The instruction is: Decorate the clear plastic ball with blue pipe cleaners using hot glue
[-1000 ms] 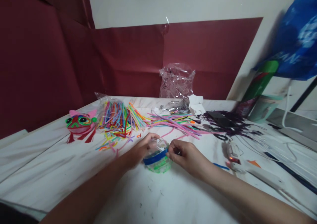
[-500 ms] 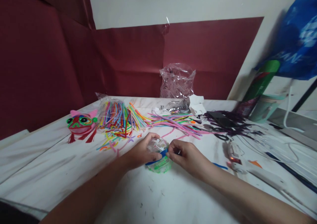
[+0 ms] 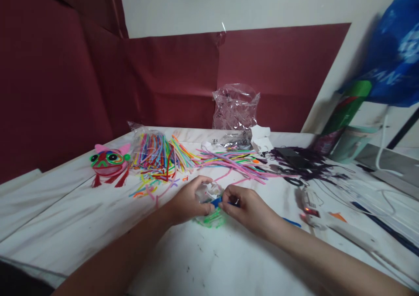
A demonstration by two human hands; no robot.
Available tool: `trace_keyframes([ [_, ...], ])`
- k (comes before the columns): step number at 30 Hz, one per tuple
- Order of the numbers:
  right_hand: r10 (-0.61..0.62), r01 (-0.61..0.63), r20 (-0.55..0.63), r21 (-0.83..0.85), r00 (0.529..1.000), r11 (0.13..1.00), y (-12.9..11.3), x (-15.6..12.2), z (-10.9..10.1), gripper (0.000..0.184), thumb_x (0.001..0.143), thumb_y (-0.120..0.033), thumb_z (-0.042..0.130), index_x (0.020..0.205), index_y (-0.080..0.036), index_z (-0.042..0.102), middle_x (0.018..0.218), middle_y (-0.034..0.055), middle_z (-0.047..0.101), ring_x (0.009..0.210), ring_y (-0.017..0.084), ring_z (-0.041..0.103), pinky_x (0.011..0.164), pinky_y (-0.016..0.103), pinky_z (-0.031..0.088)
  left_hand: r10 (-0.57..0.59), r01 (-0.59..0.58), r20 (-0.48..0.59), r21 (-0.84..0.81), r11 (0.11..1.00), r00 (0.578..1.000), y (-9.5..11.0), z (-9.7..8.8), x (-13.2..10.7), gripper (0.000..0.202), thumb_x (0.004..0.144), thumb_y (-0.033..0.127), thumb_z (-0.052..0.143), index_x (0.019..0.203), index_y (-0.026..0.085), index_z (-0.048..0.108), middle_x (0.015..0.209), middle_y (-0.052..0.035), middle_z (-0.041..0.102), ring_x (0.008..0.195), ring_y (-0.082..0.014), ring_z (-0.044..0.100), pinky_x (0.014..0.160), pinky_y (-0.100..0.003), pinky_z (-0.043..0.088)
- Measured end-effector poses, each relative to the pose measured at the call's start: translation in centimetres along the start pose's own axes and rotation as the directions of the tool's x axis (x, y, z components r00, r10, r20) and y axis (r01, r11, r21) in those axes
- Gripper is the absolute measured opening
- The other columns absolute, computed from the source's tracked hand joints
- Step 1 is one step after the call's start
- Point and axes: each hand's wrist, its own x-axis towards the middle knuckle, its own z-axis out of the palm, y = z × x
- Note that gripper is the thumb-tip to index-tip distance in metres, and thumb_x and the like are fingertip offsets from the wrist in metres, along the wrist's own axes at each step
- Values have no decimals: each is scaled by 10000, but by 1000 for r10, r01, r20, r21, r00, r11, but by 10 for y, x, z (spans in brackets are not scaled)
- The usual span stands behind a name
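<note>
A clear, rounded plastic piece (image 3: 203, 193) with green strips (image 3: 212, 219) on its near side sits between my hands at the middle of the table. My left hand (image 3: 185, 203) is closed around its left side, thumb in front and fingers over the far edge. Across the front of the piece runs a blue pipe cleaner (image 3: 216, 201), pressed under the left thumb. My right hand (image 3: 250, 208) pinches the pipe cleaner's right part between thumb and forefinger. The fingers cover much of it.
Bagged colourful pipe cleaners (image 3: 152, 152) and loose pink ones (image 3: 235, 163) lie behind my hands. A decorated animal face (image 3: 109, 165) stands left. On the right are a hot glue gun (image 3: 310, 208), another blue pipe cleaner (image 3: 291, 222), purple strands (image 3: 306, 167) and a pale cup (image 3: 352, 143).
The blue end that stuck out below my left thumb no longer shows. Both hands keep almost the same place and grip. The view has shifted slightly.
</note>
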Motion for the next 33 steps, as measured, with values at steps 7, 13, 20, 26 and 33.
trace_keyframes([
  [7, 17, -17, 12, 33, 1000, 999, 1, -1, 0, 98, 746, -261, 534, 678, -193, 510, 573, -41, 479, 520, 111, 396, 506, 233, 281, 17, -15, 65, -34, 999, 998, -8, -9, 3, 608, 754, 425, 607, 1275, 141, 473, 1191, -120, 582, 1046, -264, 545, 858, -348, 420],
  [13, 9, -12, 31, 96, 999, 995, -1, 3, -3, 122, 733, -296, 535, 690, -184, 518, 587, -42, 462, 537, 109, 379, 513, 236, 278, -9, 10, 43, -31, 999, 999, -7, -8, 3, 660, 615, 277, 704, 1221, 160, 468, 989, -50, 596, 835, -186, 547, 689, -268, 411],
  [20, 1, -13, 65, 174, 998, 985, 10, 4, -6, 145, 733, -314, 498, 687, -178, 513, 598, -34, 445, 560, 117, 372, 533, 252, 294, -68, 74, 52, -112, 991, 996, 2, -8, 2, 650, 563, 220, 676, 1175, 150, 470, 798, 15, 552, 650, -111, 460, 554, -217, 336],
  [26, 15, -23, 52, 143, 999, 989, 9, 3, -3, 133, 738, -300, 489, 679, -181, 508, 600, -34, 452, 560, 116, 369, 533, 253, 288, -56, 60, 48, -87, 994, 997, 3, -7, 0, 636, 567, 205, 687, 1168, 160, 485, 871, 0, 581, 716, -128, 496, 599, -222, 370],
  [33, 35, -42, 47, 165, 998, 985, 5, 1, -3, 76, 676, -260, 480, 651, -189, 491, 584, -32, 470, 541, 113, 388, 521, 249, 286, -25, 30, 45, -110, 993, 999, -2, -9, 2, 663, 553, 232, 731, 1168, 155, 499, 959, -32, 604, 802, -160, 536, 657, -239, 399],
])
